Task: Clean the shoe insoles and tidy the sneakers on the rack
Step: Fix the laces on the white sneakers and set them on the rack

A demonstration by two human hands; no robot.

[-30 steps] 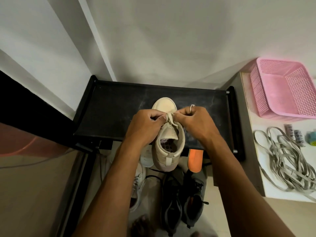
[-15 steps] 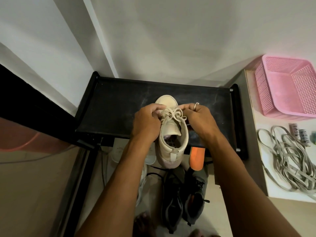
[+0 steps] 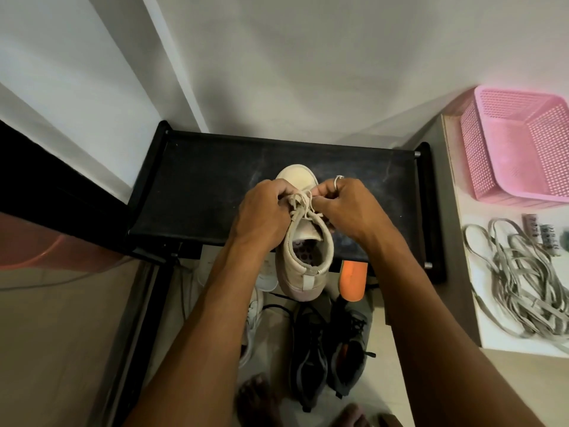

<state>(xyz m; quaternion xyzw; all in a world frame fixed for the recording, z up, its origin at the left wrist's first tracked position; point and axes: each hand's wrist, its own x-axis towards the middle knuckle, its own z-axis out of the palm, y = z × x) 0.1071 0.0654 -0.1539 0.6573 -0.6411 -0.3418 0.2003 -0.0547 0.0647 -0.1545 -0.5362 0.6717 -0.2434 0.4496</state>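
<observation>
The beige sneaker [image 3: 291,272] has a matt, cloth-like upper with a smooth rubbery heel band and woven cloth laces [image 3: 304,208], the black rack shelf [image 3: 209,186] is matt and dust-scuffed, the far-right pink basket [image 3: 492,167] is perforated plastic, and the ring [image 3: 337,179] is shiny metal.

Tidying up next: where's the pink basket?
Head view, far right: the pink basket sits on the white counter, beyond the grey straps.
</observation>
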